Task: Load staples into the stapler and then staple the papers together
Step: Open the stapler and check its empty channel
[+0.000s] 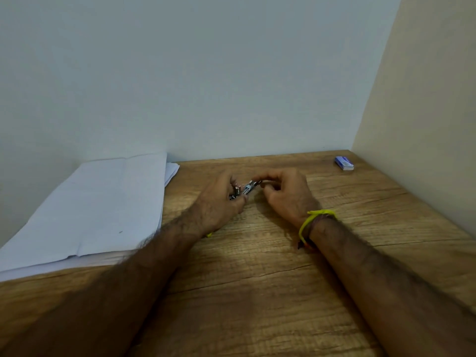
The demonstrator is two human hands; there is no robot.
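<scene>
The stapler (244,190) is gripped by left hand (219,202) and right hand (283,191); loading seems underway; staples from the box (344,163) at two o'clock are needed next.

Papers (103,207) lay at the table's (257,292) left; the staple box (344,163) sat far right by the wall; the stapler (244,190) was between both hands, centre.

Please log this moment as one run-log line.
stage: loading | both hands hold stapler | papers left | staple box far right
</scene>
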